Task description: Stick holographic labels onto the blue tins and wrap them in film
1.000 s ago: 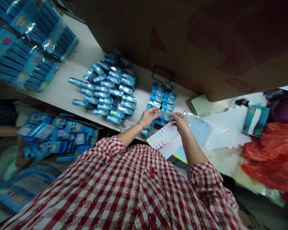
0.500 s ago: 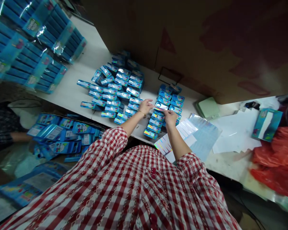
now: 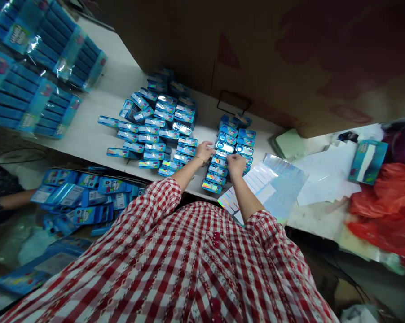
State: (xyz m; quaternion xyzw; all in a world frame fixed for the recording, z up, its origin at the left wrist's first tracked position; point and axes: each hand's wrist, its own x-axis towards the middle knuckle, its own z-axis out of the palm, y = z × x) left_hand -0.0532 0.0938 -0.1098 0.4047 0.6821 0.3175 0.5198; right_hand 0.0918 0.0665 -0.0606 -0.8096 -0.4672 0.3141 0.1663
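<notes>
Two columns of small blue boxes stand on end in front of me, such as this box (image 3: 217, 170) with a shiny label on its top. My left hand (image 3: 204, 152) has its fingertips closed at the left end of a thin shiny sticker strip (image 3: 221, 154). At the strip's right end, the fingers of my right hand (image 3: 236, 166) are pinched together. The strip lies low over a box in the left column, just nearer to me than a box (image 3: 224, 146) with a round mark. Whether it is stuck down, I cannot tell. A sticker sheet (image 3: 256, 179) lies beside my right forearm.
Many more blue boxes (image 3: 148, 130) stand at the left. Wrapped packs (image 3: 30, 94) are stacked beyond them. Loose boxes (image 3: 88, 215) fill a carton below the table edge. A large cardboard box (image 3: 256, 58) walls off the back. Red plastic (image 3: 387, 206) lies at right, and another person's arm (image 3: 19, 198) at far left.
My right hand has moved slightly down and left, and the strip between my hands now sits lower against the boxes. The whole view has shifted a little.
</notes>
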